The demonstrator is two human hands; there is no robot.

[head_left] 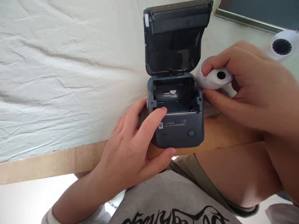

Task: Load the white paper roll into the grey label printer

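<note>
A dark blue label printer (174,130) stands near the table's front edge with its black lid (174,46) swung up. Its paper bay (174,88) holds no roll, and a small printed sticker shows inside. My left hand (133,140) grips the printer from the left, index finger on the rim of the bay and thumb at the front. Between the thumb and fingers of my right hand (245,81) is a white paper roll (213,77) with a dark core hole, just right of the printer. Part of the roll is hidden by the fingers.
A second white roll (285,46) lies at the right, behind my right hand. At the top right is a dark flat panel with a shiny rim (247,23). A wrinkled pale cloth (58,77) covers the table, whose wooden edge (58,158) shows in front.
</note>
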